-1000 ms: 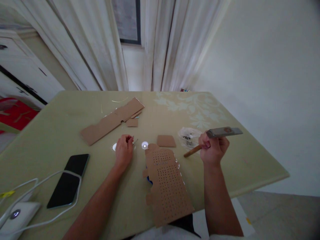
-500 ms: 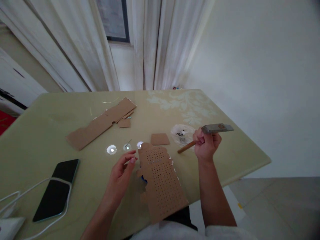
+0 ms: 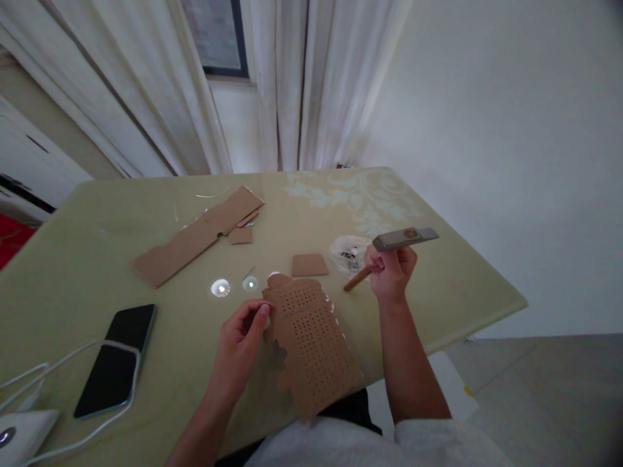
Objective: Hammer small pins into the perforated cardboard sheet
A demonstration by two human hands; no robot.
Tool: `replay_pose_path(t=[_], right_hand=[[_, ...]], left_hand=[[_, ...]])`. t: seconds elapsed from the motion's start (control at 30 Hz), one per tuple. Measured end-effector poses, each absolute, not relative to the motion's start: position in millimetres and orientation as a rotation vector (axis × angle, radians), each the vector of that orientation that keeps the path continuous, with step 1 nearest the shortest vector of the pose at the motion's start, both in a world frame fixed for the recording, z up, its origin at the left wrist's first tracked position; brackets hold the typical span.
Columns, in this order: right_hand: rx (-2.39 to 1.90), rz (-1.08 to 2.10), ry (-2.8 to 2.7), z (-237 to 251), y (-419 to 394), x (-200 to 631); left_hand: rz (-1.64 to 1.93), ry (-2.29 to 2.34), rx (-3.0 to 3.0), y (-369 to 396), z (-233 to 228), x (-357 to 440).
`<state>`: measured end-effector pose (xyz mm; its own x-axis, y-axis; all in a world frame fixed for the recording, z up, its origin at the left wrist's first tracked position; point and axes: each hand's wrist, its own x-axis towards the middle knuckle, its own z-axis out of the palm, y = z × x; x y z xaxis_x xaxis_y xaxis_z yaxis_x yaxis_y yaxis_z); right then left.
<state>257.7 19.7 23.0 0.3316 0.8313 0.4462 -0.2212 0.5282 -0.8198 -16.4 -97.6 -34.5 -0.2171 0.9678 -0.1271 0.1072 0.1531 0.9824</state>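
My right hand (image 3: 393, 272) is closed round the wooden handle of a hammer (image 3: 406, 239), just below its grey metal head, and holds it above the table. The handle's end points down and to the left. A brown cardboard piece (image 3: 316, 350) with rows of small holes and ragged edges lies at the table's front edge, in front of my body. At its upper left edge, the thumb and forefinger of my left hand (image 3: 243, 331) are pinched together on the cardboard. Whether a small item is also between those fingertips cannot be made out.
Beyond the holes lies a small cardboard rectangle (image 3: 310, 264), beside a clear plastic bag (image 3: 348, 254) with small dark items. A long cardboard strip (image 3: 195, 243) lies farther back. At left are a phone (image 3: 117, 360), a white cable (image 3: 104, 441) and a white device (image 3: 29, 431).
My left thumb and forefinger have closed at the cardboard's edge, which has shifted slightly and turned. The hammer and my right hand have moved a little left.
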Motion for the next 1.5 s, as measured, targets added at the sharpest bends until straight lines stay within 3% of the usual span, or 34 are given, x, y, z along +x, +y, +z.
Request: replay_pose_path(t=[0.53,0.83,1.1,1.23,1.5], right_hand=[[-0.739,0.750,-0.998,23.3,11.3,255.2],[-0.720,0.763,-0.990,24.0,10.4,255.1],[-0.708,0.774,-0.993,22.9,10.7,254.9],[-0.712,0.781,-1.000,22.7,9.7,254.4],[-0.702,0.799,-1.003,21.6,9.7,255.8]], left_hand=[[1.184,1.551,0.917,-86.9,-40.4,-16.4],[1.479,1.777,1.463,-84.7,-22.6,-19.9],[1.258,1.416,1.699,-59.2,10.1,-17.5],[0.960,1.245,1.684,-53.8,14.4,-10.5],[0.823,1.237,1.848,-47.1,13.5,0.8]])
